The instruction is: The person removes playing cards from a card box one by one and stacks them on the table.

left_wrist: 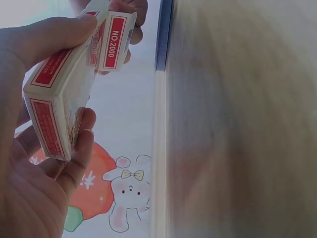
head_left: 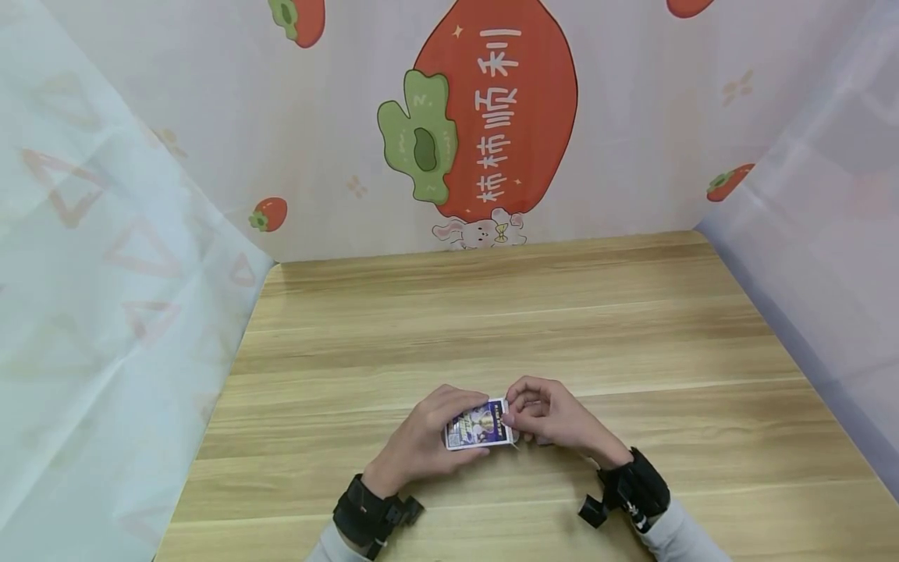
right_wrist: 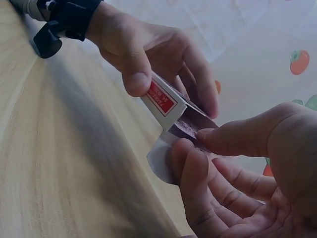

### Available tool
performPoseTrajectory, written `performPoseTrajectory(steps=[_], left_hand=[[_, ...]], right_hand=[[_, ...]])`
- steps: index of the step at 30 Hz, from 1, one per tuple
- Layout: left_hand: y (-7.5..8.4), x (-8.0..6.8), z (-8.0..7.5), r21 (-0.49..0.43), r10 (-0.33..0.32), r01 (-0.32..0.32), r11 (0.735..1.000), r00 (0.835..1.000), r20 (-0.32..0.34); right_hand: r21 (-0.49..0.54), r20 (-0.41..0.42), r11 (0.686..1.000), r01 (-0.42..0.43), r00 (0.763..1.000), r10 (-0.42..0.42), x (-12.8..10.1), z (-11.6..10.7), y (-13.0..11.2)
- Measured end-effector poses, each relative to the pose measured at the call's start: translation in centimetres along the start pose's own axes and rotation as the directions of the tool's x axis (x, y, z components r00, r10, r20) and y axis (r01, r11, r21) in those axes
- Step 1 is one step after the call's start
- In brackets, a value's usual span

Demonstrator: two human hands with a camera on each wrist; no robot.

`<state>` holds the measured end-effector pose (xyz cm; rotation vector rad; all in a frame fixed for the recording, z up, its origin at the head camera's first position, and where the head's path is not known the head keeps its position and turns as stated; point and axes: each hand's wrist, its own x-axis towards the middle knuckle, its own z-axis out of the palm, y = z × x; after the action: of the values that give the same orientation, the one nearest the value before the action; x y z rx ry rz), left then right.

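Observation:
A small playing-card box [head_left: 477,425], white with red side panels and a purple-blue printed face, is held just above the wooden table [head_left: 492,312] near its front edge. My left hand [head_left: 428,441] grips the box [left_wrist: 59,94] with thumb on one side and fingers on the other. My right hand [head_left: 544,414] pinches the opened end flap [right_wrist: 163,161] between thumb and fingers. In the left wrist view the flap [left_wrist: 115,42] reads "NO.2000". The box [right_wrist: 166,101] end stands open in the right wrist view.
Cloth screens printed with red persimmons [head_left: 492,109] close in the table at the back and on both sides. Black wrist straps [head_left: 368,515] carry the wrist cameras. The table's near edge lies just below my forearms.

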<state>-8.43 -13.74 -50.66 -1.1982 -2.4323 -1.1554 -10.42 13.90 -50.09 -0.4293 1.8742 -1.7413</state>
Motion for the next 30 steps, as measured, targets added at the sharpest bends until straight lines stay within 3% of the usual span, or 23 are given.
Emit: performPoseTrajectory(steps=[10,16,19,30], left_hand=[[-0.2,0.0,-0.3,0.005,0.0,0.0,1.0,1.0,-0.022],[-0.3,0.0,-0.6,0.013,-0.011,0.011,1.0,0.999,-0.043],[-0.4,0.0,-0.7,0.021,-0.021,0.022,1.0,0.998,-0.052],[-0.5,-0.1,-1.1,0.025,-0.042,0.044,0.999,0.997,-0.064]], right_hand=[[-0.042,-0.053,0.996,-0.073,0.996,0.071,-0.5,-0.9,-0.5],[0.021,-0.052,0.996,-0.086,0.995,0.087,-0.6,-1.8,-0.4],[0.054,-0.044,0.995,-0.079,0.996,0.082,-0.7,-2.3,-0.4],[0.021,-0.081,1.0,0.011,0.997,-0.01,-1.0,-3.8,-0.5]])
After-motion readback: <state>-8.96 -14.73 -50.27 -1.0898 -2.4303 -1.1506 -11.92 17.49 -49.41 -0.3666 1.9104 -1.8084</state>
